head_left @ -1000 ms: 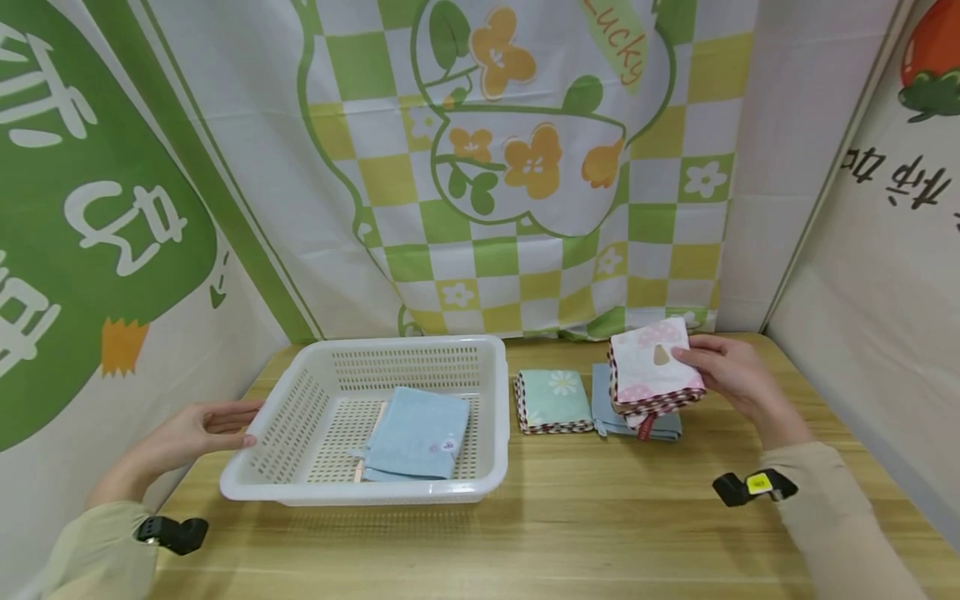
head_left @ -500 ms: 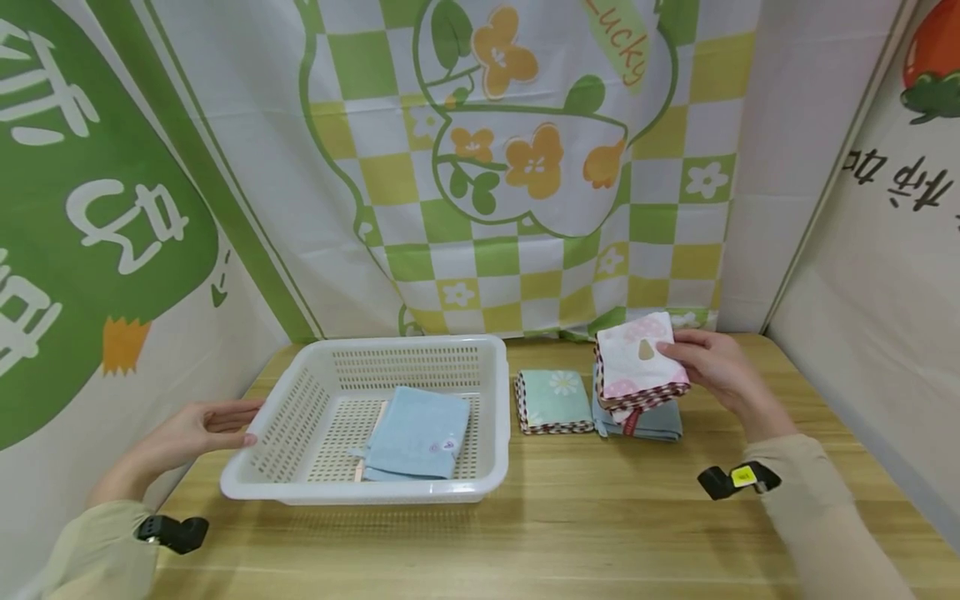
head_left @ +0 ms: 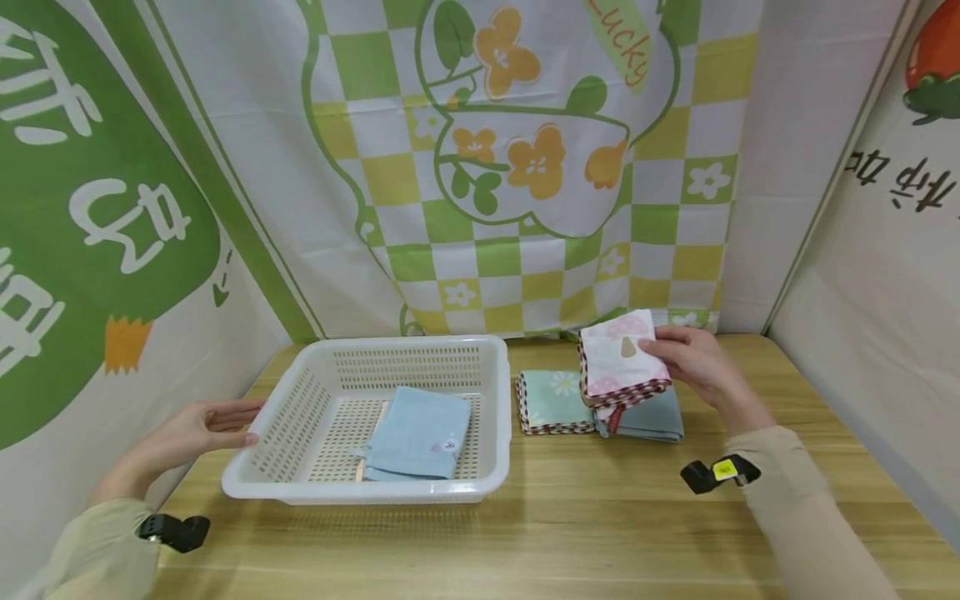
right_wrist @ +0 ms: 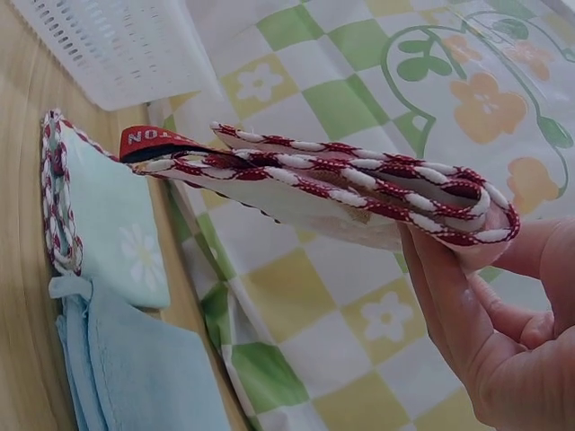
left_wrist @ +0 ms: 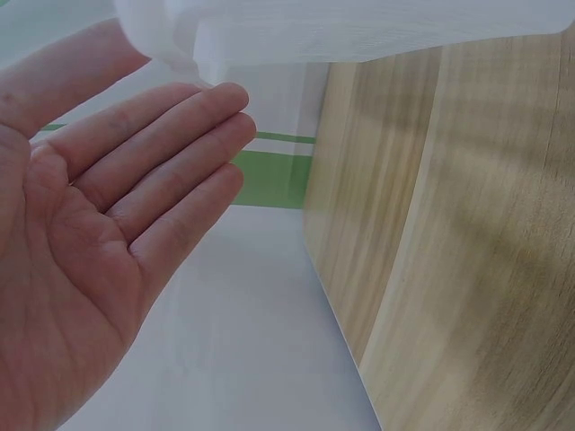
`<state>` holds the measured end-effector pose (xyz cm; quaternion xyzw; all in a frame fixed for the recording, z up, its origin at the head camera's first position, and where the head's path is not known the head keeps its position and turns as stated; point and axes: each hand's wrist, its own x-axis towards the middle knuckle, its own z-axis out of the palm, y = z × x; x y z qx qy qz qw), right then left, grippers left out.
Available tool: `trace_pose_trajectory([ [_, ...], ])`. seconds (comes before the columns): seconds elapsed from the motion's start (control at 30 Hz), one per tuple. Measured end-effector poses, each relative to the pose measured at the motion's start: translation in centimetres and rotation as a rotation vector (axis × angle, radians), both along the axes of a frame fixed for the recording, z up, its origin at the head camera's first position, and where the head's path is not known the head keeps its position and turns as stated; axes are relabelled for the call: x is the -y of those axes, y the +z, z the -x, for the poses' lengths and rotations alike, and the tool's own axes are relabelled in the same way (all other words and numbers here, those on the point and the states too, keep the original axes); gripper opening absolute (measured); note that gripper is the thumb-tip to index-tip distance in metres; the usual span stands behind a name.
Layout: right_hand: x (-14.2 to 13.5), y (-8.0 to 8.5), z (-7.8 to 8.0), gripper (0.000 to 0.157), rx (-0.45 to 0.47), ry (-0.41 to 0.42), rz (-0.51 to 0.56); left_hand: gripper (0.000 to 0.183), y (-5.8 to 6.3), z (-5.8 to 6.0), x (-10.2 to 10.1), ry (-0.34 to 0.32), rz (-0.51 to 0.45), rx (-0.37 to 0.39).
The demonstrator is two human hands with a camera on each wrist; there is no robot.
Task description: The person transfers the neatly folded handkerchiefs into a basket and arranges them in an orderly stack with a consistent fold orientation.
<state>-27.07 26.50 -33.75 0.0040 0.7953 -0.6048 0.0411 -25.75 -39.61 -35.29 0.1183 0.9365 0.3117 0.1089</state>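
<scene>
My right hand [head_left: 697,364] pinches a folded white-and-pink towel [head_left: 622,354] by its right edge, between thumb and fingers. This towel has a dark-red-and-white braided edge and a red label [right_wrist: 162,142]. It is held up off the table, overlapping a folded blue towel [head_left: 652,418] in the head view. Beside that one lies a folded mint-green towel [head_left: 551,400] with a daisy. At the left end of a white plastic basket [head_left: 292,492], my left hand [head_left: 180,437] has its fingers extended, its thumb at the rim. Another folded blue towel [head_left: 416,433] lies inside the basket.
A pale, thin strip [head_left: 362,469] shows partly from under the blue towel in the basket. The wooden table [head_left: 570,533] is bounded by a patterned cloth backdrop [head_left: 525,267] at the back and printed panels on both sides.
My right hand has carried the white-and-pink towel to the left, from over the blue towel towards the mint-green one. The left hand and the basket have stayed put.
</scene>
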Motion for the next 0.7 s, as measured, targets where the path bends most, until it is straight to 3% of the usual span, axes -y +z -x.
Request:
trace_pose_trajectory([
  [0.23, 0.9, 0.2, 0.3, 0.068, 0.006, 0.008, -0.014, 0.067, 0.2, 0.0, -0.1, -0.011, -0.006, -0.011],
  [0.7, 3.3, 0.5, 0.8, 0.06, -0.012, 0.053, 0.102, 0.067, 0.2, -0.1, -0.1, -0.012, 0.005, -0.023],
])
